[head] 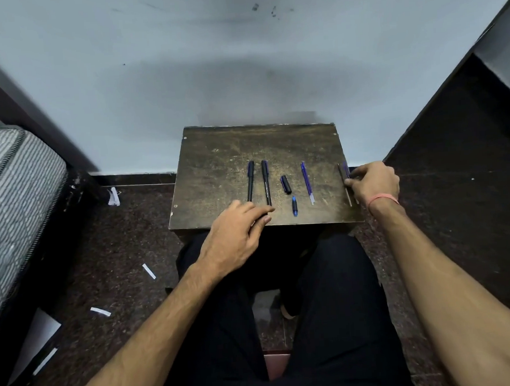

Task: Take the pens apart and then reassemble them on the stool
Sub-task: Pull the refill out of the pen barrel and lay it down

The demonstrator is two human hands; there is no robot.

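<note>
While the left hand (235,232) is resting relaxed fingers on two pens (259,182) at the stool's (216,165) front edge, the right hand (372,182) is pinching pen parts (345,178) at its right edge.

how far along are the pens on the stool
Partly apart: a loose cap, blue tip piece and refill lie on the stool. The right hand pinches thin parts at the right edge. Two pens look whole near the left hand.

Your left hand (235,232) rests at two black pens (259,182) on the stool (216,165); your right hand (372,182) pinches thin pen parts (344,172) at its edge.
</note>
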